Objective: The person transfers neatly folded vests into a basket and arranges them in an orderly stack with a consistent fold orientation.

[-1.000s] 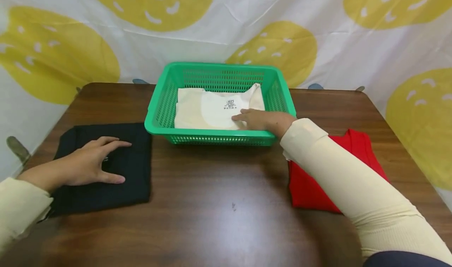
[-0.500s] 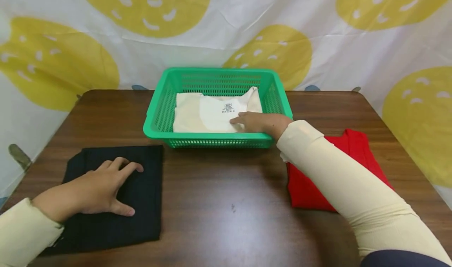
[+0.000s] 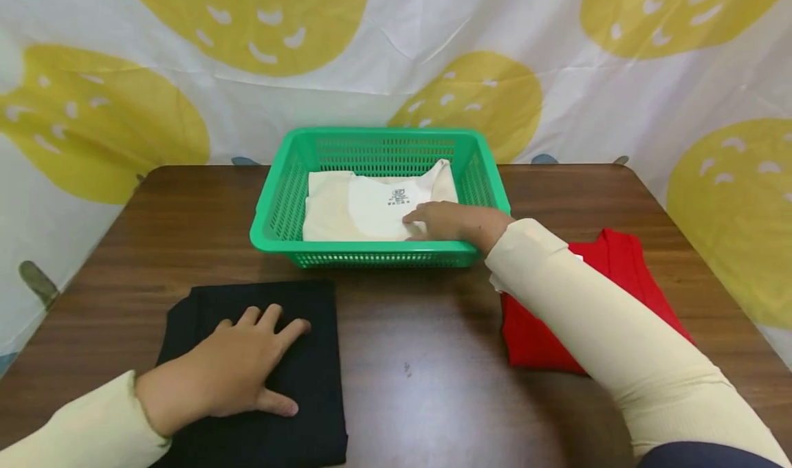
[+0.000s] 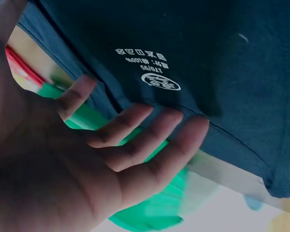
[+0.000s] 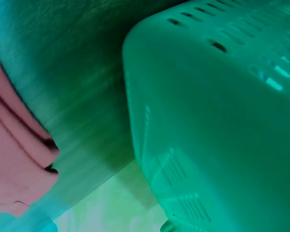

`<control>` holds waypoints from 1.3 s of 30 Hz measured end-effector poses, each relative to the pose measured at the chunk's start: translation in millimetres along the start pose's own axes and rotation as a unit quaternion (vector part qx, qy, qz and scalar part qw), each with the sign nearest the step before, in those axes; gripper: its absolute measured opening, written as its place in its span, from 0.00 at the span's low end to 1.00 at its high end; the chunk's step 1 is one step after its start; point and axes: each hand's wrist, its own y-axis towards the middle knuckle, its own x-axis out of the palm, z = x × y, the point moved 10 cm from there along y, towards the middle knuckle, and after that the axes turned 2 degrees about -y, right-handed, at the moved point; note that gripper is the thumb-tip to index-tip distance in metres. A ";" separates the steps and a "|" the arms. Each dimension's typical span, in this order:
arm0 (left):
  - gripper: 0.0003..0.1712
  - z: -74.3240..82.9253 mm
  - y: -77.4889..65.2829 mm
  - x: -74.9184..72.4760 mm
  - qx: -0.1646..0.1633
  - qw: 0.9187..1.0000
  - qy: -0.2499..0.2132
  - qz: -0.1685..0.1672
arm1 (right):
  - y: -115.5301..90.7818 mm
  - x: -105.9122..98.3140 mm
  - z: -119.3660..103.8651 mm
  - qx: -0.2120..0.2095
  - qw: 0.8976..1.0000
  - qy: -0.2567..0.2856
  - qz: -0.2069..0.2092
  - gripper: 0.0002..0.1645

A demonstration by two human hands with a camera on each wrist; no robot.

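Note:
My left hand [image 3: 225,372] lies with spread fingers on a folded black shirt [image 3: 318,392] at the front left of the table. In the left wrist view, fingertips rest along the neckline of the dark shirt [image 4: 222,67], beside its white printed label. Past the front right of the green plastic basket [image 3: 383,247] reaches my right hand [image 3: 454,222]. Its loosely bent fingers rest on a folded cream shirt [image 3: 328,210] inside. Only the basket wall [image 5: 198,121] fills much of the right wrist view; that hand's fingers are hidden there.
A folded red shirt [image 3: 544,334] lies on the right of the brown table [image 3: 421,427], partly under my right sleeve [image 3: 588,317]. Behind the table hangs a white curtain [image 3: 427,14] with yellow fruit shapes.
My left hand has slid the black shirt to the right and toward me, away from the table's left side. The right hand stays in the basket; the head view has tilted up slightly.

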 end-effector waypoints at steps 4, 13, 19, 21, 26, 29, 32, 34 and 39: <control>0.61 26.9 5.4 0.5 0.017 1.000 0.023 -0.003 | -2.3 -12.1 -5.6 -0.027 0.998 -0.017 0.062 0.25; 0.61 76.2 26.2 1.8 0.030 0.994 0.097 -0.036 | -7.7 -28.6 -9.8 -0.039 0.990 -0.010 0.137 0.10; 0.59 98.0 41.6 -3.6 0.022 0.989 0.139 -0.051 | -8.1 -32.2 -13.5 -0.050 0.987 -0.015 0.153 0.09; 0.60 104.0 47.1 -5.7 0.018 0.988 0.144 -0.055 | -6.7 -31.0 -13.6 -0.051 0.987 -0.014 0.149 0.09; 0.59 120.0 61.8 -13.5 0.004 0.984 0.171 -0.052 | -6.3 -33.0 -11.2 -0.043 0.987 -0.002 0.156 0.08; 0.59 129.3 71.3 -17.0 -0.001 0.981 0.188 -0.049 | -12.4 -40.1 -10.5 -0.042 0.984 0.009 0.175 0.07; 0.59 139.0 80.4 -19.4 -0.005 0.978 0.201 -0.046 | -25.0 -52.5 -10.8 -0.048 0.976 0.030 0.208 0.07; 0.58 144.6 85.2 -20.4 -0.007 0.977 0.211 -0.041 | -37.3 -62.9 -14.1 -0.057 0.968 0.047 0.239 0.08; 0.58 156.9 93.1 -23.1 0.004 0.971 0.240 -0.020 | -80.8 -81.5 -38.3 -0.110 0.940 0.080 0.311 0.08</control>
